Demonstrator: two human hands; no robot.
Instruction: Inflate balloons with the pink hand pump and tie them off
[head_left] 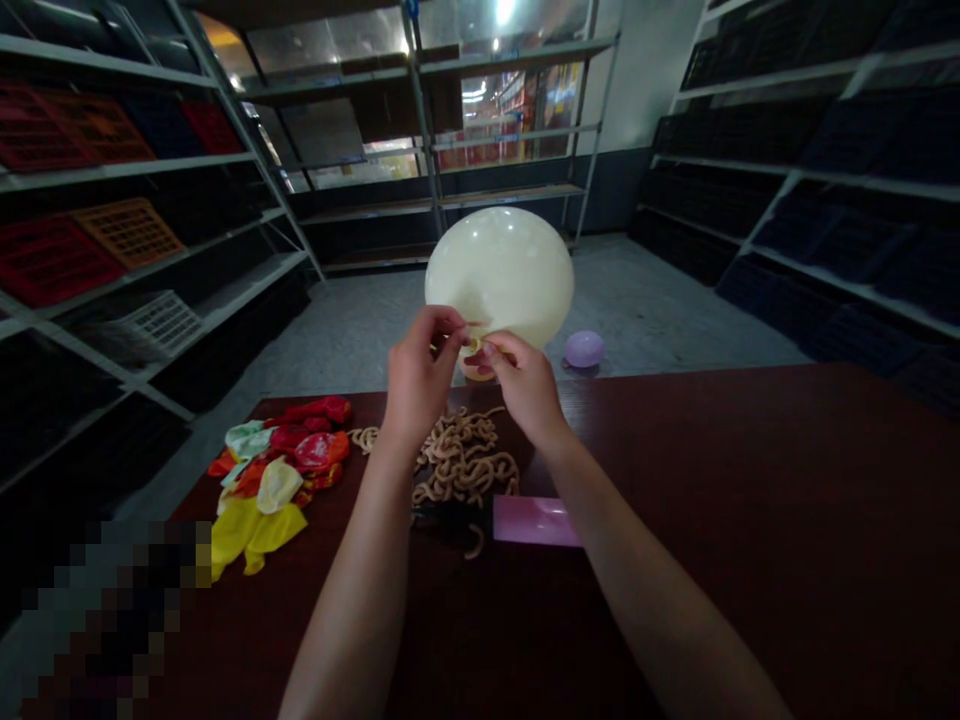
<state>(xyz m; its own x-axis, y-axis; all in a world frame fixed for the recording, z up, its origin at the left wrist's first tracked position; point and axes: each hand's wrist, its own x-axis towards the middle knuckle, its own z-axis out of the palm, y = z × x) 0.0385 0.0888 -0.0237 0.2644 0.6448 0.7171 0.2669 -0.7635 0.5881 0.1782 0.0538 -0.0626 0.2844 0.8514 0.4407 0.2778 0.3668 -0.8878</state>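
Noted first, at far left, red crates on shelving. Found next, on the left of the dark table, a loose pile of limp balloons in red, yellow, cream and pale green. Saw the left hand with thumb and fingertips pinched on the neck of the inflated cream balloon, held in the air near the table's far edge. Passed, lower down, a tangle of tan strands. Judged the balloon very light and springy, thin-skinned and smooth — likely slippery, apt to burst under a nail or hard squeeze. Judged best held by the soft, stretchy neck, with the round body left free. Saw the right hand, likewise pinched closed on the neck, just beside the left. Made out then a pink strip and, on the floor beyond, a small lilac balloon.

Lost the lower left corner to coarse squares. Could not make out a black thing beside the strip, the neck's exact shape behind the fingertips, or a peach shape between the hands — nor, past the right forearm, the strip's hidden end.
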